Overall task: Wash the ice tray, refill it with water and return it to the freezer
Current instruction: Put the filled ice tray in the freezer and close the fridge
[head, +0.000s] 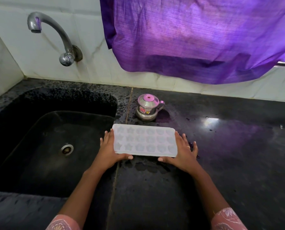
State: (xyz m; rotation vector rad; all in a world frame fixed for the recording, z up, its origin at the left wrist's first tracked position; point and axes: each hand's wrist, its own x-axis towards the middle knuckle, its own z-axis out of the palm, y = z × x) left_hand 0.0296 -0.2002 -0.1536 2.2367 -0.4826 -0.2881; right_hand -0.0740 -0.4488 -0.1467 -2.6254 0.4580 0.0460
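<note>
Fingers point(107, 135) of the left hand point(111, 151) lie straight and spread along the left short end of the ice tray point(145, 141), thumb laid on its near edge. The right hand point(183, 151) mirrors this. The tray is at the left edge of the worktop point(221, 163), just beside the sink point(38, 100); whether it rests or hovers is unclear. Held by flat hands only, it could slip or tip on the wet stone. A tap point(55, 35) juts from white tiles at the left, a steel pot point(148, 107) stands behind the tray, and a purple curtain point(196, 39) hangs at the right.
</note>
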